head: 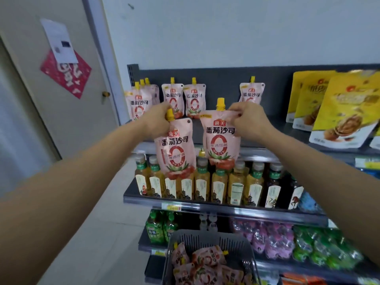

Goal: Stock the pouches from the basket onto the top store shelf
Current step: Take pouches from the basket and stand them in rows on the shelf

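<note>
Placing step: I am gripping one pouch [176, 149] at its spout with my left hand [158, 118] and pinching the top corner of a second pouch [221, 138] with my right hand [248, 120]. Both are hanging below the hands, in front of the top shelf [273, 128]. Next, I judge, each is needing to be lifted in and stood upright beside the shelved row [194, 101], with more waiting in the basket [207, 237].
</note>
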`<control>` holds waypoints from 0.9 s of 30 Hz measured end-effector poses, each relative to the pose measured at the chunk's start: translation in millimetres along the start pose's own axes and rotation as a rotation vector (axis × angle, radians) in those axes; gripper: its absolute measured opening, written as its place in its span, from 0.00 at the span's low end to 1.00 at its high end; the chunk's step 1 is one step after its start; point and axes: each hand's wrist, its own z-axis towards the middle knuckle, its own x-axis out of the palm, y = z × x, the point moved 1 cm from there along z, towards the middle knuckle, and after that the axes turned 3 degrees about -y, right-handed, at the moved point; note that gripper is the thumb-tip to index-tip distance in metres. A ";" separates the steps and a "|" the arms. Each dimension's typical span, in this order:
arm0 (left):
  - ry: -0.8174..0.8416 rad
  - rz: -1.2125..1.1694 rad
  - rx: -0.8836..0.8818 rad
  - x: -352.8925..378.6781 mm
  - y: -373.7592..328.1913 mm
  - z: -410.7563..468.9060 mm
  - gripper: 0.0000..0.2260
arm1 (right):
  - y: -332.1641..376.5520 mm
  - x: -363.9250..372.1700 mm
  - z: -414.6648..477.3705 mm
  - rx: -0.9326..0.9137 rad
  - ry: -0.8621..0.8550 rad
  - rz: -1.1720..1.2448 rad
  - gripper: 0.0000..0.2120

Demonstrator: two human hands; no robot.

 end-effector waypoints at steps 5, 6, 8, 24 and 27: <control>-0.103 -0.011 0.054 -29.4 -2.9 32.2 0.11 | 19.2 7.3 38.5 -0.023 -0.079 0.037 0.10; -0.120 0.007 0.062 -33.3 -1.3 40.6 0.11 | 21.4 10.5 47.4 -0.019 -0.098 0.045 0.10; -0.151 0.021 0.081 -39.3 4.8 58.9 0.11 | 24.4 19.0 66.5 -0.019 -0.125 0.052 0.08; -0.104 0.036 0.119 -12.4 73.1 204.2 0.08 | -9.8 103.4 190.2 0.092 -0.098 0.043 0.10; -0.075 -0.012 0.117 -11.0 76.3 218.6 0.08 | -24.0 108.7 204.2 0.168 -0.084 0.207 0.09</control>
